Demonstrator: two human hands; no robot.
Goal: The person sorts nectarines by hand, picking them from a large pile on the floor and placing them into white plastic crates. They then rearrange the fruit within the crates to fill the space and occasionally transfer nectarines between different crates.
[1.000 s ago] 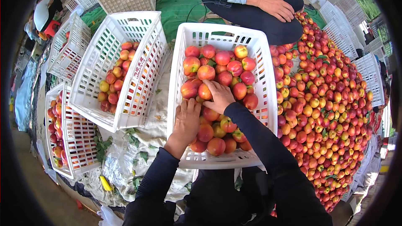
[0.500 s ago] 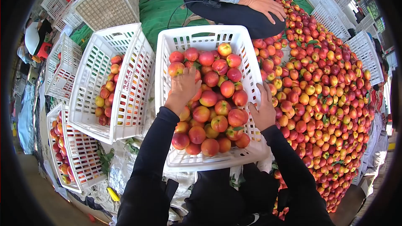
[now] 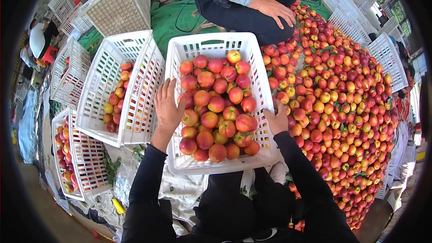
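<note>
A white plastic crate (image 3: pixel 180 166) full of red and yellow nectarines (image 3: pixel 216 104) stands in front of me. My left hand (image 3: pixel 167 110) is at the crate's left rim, fingers stretched out along it and the thumb spread toward the fruit. On the opposite rim, my right hand (image 3: pixel 276 118) has its thumb over the inner side and its fingers on the outer side, partly hidden. No nectarine is in either hand.
A large heap of nectarines (image 3: pixel 346 121) spreads on the right. Two part-filled crates, one nearer (image 3: pixel 141 94) and one lower (image 3: pixel 87 162), stand on the left. A seated person's hand (image 3: pixel 274 11) rests on a knee beyond the crate, by a green cloth (image 3: pixel 173 15).
My left hand has moved off the nectarines to the crate's left rim. My right hand stays at the right rim. In view, the crate has shifted slightly left.
</note>
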